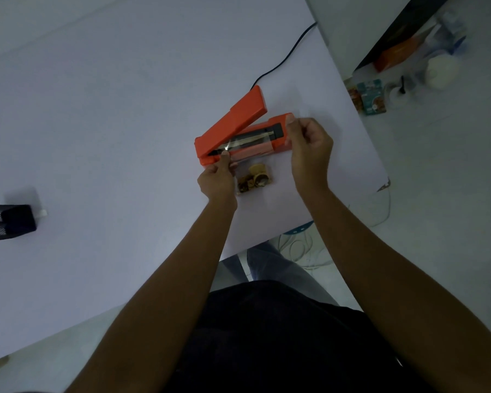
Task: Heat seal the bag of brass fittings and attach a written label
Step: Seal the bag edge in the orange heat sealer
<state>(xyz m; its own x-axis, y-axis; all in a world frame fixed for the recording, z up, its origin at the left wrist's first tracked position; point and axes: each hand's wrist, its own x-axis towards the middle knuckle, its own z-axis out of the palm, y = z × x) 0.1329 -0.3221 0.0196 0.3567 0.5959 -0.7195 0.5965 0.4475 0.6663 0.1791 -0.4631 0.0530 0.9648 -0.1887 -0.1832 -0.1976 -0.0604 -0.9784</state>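
Looking down from your head camera, you see the orange heat sealer [240, 136] lying on the white counter [111, 123] with its lid raised. The clear bag [251, 154] lies with its open edge stretched across the sealer's heating strip, and the brass fittings [255, 179] sit bunched in the bag's lower part, just in front of the sealer. Your left hand [216, 180] has a pinching grip on the bag's left edge; your right hand [309, 146] pinches its right edge beside the sealer's right end. A black cord [284, 56] runs away behind the sealer.
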